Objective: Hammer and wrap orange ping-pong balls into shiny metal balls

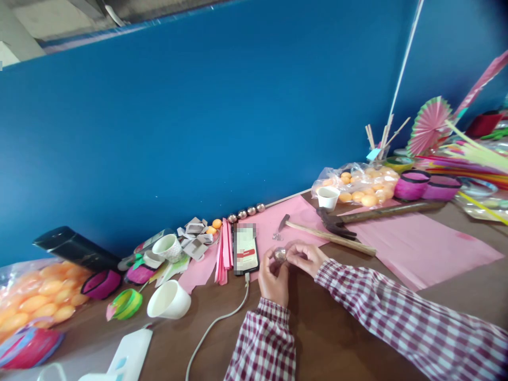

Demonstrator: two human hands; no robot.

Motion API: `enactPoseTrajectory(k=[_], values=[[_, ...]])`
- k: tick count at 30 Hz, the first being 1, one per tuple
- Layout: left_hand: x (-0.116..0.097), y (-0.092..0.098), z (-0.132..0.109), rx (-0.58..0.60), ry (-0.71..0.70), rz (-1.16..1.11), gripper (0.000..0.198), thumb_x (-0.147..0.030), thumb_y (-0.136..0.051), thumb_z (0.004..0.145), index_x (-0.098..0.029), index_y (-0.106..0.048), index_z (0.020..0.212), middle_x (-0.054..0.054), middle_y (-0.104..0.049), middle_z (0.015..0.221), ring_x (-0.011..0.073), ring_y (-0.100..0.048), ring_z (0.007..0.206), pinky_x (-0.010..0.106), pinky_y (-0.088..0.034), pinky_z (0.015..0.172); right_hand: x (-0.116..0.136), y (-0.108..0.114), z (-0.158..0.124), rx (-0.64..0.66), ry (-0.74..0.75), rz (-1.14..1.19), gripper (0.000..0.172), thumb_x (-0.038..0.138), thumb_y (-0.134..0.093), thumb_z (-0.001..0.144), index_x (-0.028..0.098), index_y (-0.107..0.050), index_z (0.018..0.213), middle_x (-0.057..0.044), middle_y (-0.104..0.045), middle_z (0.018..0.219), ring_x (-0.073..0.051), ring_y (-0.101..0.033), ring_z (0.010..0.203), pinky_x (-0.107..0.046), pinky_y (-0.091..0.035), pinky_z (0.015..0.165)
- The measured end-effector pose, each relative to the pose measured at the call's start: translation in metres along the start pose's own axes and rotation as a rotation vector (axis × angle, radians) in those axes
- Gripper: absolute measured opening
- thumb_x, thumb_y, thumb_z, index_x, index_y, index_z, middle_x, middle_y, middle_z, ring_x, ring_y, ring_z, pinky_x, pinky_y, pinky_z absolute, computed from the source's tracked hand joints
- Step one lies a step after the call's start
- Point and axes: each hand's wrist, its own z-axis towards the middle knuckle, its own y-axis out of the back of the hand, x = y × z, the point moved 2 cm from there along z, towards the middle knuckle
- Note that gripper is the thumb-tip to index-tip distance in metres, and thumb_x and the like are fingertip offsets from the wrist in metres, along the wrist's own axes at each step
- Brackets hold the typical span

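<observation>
My left hand [273, 281] is closed round a small shiny silver ball [280, 254], held between thumb and fingers just above the table. Pinched together, the fingertips of my right hand [307, 257] meet the ball's right side; what lies between them is too small to make out. Small clear, glittering bits [277, 236] lie on the pink paper [293, 214] behind the ball. Several similar silver balls [251, 211] stand in a row against the blue wall. A phone [246, 248] with a lit screen stands left of my left hand, plugged into a white cable [222, 317].
Right of my hands lie a small wooden-handled hammer [331, 236] and a larger claw hammer [384, 211]. A white cup [328, 197] stands by a bag of orange balls [369, 193]. To the left are another white cup [169, 300], folded pink strips [224, 251] and a power strip [129, 355].
</observation>
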Motion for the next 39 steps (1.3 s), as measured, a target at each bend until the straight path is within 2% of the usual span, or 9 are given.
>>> enactPoseTrajectory(k=[16, 33, 39], values=[[-0.0005, 0.0000, -0.0006, 0.003, -0.001, -0.007, 0.037, -0.018, -0.063, 0.065, -0.013, -0.052, 0.100, 0.010, -0.064, 0.092, 0.0192, -0.063, 0.083, 0.032, -0.050, 0.073, -0.0002, -0.0007, -0.0007, -0.001, -0.010, 0.021, 0.021, 0.036, -0.055, 0.074, 0.015, -0.057, 0.070, -0.007, -0.061, 0.091, -0.016, -0.059, 0.080, -0.031, -0.049, 0.074], [-0.0002, -0.0008, -0.0009, 0.009, 0.067, -0.025, 0.039, -0.018, -0.063, 0.065, -0.014, -0.053, 0.102, 0.010, -0.063, 0.099, 0.0199, -0.062, 0.087, 0.031, -0.051, 0.074, -0.0056, -0.0008, 0.0009, 0.010, 0.004, 0.033, 0.022, 0.037, -0.055, 0.075, 0.016, -0.057, 0.070, -0.007, -0.059, 0.092, -0.015, -0.058, 0.077, -0.029, -0.049, 0.072], [0.0009, 0.0001, -0.0007, -0.001, 0.062, -0.029, 0.040, -0.017, -0.063, 0.064, -0.014, -0.053, 0.103, 0.011, -0.062, 0.100, 0.0198, -0.061, 0.088, 0.032, -0.050, 0.076, -0.0005, -0.0006, 0.0006, 0.011, -0.021, 0.035, 0.021, 0.036, -0.056, 0.072, 0.015, -0.057, 0.067, -0.007, -0.060, 0.089, -0.015, -0.058, 0.073, -0.028, -0.048, 0.069]])
